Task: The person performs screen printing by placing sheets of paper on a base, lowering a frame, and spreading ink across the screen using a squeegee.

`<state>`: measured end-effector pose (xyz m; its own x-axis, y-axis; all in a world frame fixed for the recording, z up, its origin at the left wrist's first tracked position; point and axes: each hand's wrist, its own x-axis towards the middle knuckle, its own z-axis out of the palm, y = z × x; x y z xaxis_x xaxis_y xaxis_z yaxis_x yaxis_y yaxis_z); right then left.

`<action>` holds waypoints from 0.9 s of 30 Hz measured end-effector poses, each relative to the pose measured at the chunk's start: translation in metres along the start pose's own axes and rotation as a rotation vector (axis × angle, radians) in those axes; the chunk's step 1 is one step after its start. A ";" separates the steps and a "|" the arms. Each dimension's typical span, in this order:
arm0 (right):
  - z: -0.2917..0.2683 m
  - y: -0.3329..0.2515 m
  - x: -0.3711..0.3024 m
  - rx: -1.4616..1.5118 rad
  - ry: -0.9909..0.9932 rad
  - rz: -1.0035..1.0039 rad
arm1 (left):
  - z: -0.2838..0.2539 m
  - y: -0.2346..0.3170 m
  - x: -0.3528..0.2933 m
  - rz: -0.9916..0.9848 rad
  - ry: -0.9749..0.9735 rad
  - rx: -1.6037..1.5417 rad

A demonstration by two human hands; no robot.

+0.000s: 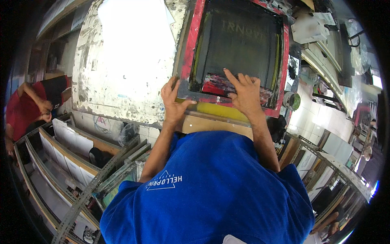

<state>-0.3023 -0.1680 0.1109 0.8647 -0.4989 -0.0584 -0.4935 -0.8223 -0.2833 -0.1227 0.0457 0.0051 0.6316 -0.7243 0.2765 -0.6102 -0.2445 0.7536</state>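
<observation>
A screen-printing frame (189,53) with red, paint-smeared sides stands on the work surface in front of me; its dark mesh (243,49) carries faint lettering. My left hand (174,101) is at the frame's near left corner, thumb spread from the fingers and touching the edge. Inside the near end of the frame lies a squeegee (215,83), streaked with red, pink and black ink. Over it is my right hand (245,91), index finger stretched forward onto the mesh and thumb out to the left. What its palm touches is hidden.
Left of the frame, white sheets (132,24) lie on a paint-spotted board (122,89). A round can (291,101) stands at the frame's near right. Metal racks (77,203) flank me. Another person in red (32,103) works at far left.
</observation>
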 end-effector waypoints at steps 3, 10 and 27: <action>0.031 0.010 0.005 0.048 0.064 0.050 | -0.002 0.003 0.000 -0.023 -0.048 0.130; 0.039 0.070 0.100 0.026 0.334 0.003 | -0.005 0.005 -0.004 -0.077 -0.051 0.149; -0.004 0.198 0.295 -0.110 0.444 -0.173 | -0.007 0.008 -0.003 -0.063 -0.029 0.069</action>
<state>-0.1453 -0.4797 0.0415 0.8234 -0.4015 0.4009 -0.3739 -0.9155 -0.1488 -0.1260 0.0504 0.0143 0.6563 -0.7243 0.2113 -0.6018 -0.3336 0.7256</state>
